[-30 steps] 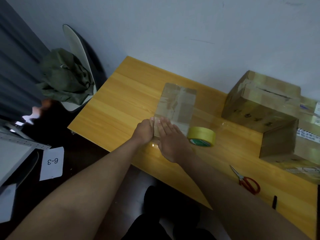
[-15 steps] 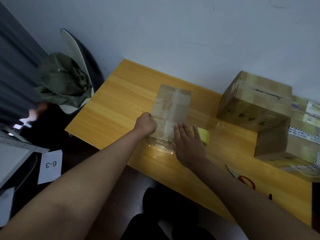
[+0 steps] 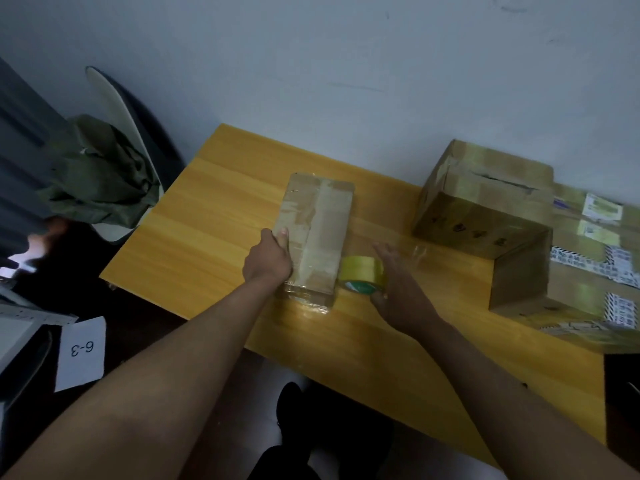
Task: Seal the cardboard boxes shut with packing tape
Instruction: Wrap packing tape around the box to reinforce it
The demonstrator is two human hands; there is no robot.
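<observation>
The right hand (image 3: 398,289) is no longer being pressed on the small taped box (image 3: 317,237); its grip is released, fingers spread beside the yellow tape roll (image 3: 362,278), suggesting another strip is being fetched. The box is being steadied mid-tabletop (image 3: 214,216) in the left hand (image 3: 270,259) grip. Larger cartons (image 3: 485,202) are being kept at right, near the wall (image 3: 346,64).

A white paper sheet (image 3: 82,353) on the floor reads "6-3"; the markings on the boxes (image 3: 485,216) are too blurred to read.
</observation>
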